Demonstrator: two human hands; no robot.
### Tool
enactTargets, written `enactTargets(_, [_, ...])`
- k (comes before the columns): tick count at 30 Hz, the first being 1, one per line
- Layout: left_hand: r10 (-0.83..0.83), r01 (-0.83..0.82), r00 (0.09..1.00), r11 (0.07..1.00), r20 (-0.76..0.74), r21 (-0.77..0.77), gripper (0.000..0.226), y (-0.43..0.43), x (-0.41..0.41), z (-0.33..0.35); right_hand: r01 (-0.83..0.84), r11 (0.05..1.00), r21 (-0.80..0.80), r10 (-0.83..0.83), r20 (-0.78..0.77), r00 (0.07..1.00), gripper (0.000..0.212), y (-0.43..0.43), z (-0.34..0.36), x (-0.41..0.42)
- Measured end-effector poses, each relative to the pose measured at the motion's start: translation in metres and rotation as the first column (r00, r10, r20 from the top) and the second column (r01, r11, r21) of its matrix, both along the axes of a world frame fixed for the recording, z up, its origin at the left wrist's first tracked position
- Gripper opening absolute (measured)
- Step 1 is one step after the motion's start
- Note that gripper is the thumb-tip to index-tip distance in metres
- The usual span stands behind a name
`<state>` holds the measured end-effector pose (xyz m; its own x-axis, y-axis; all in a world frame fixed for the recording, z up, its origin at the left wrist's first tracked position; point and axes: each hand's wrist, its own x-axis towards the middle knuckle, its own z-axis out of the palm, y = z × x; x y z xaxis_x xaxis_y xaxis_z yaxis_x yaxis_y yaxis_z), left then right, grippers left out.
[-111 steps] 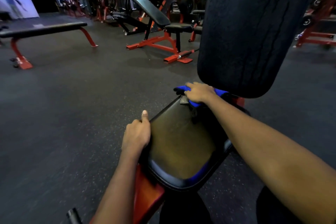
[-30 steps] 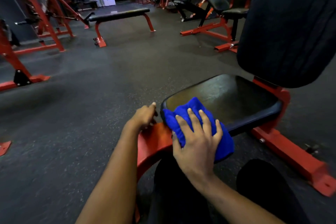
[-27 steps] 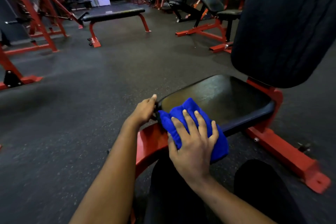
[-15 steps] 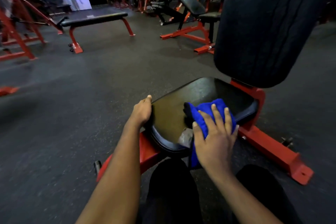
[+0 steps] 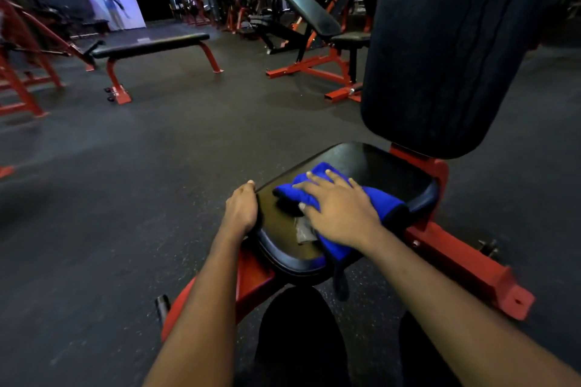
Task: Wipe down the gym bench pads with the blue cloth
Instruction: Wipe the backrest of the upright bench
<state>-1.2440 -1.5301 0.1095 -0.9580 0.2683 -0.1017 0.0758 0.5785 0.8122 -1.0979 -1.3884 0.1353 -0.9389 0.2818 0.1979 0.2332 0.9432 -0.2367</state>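
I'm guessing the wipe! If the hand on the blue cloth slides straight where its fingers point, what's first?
Probably nothing solid: the right hand would cross bare seat pad, then pass its far-left edge over floor. The left hand looks just beside that line.

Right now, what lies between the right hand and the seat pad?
The blue cloth lies there, pressed onto the seat pad under the flat right hand, as the head view shows.

A bunched blue cloth (image 5: 382, 203) lies on the glossy black seat pad (image 5: 377, 163), under the upright, creased back pad (image 5: 456, 41).
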Motion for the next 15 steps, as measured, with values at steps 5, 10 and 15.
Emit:
enactTargets(5, [-0.028, 0.028, 1.000, 1.000, -0.012, -0.007, 0.048, -0.001, 0.003, 0.005, 0.315, 0.944, -0.094, -0.303, 0.121, 0.945, 0.050, 0.075, 0.014, -0.001])
enactTargets(10, [-0.081, 0.078, 0.997, 0.986, -0.010, -0.149, 0.050, 0.000, -0.007, 0.007, 0.526, 0.849, -0.051, -0.524, 0.048, 0.850, 0.050, 0.073, 0.010, 0.015])
enactTargets(15, [-0.116, 0.102, 0.992, 0.970, -0.050, -0.221, 0.059, 0.015, -0.011, 0.023, 0.284, 0.958, -0.048, -0.284, 0.006, 0.959, 0.054, 0.013, 0.007, 0.021])
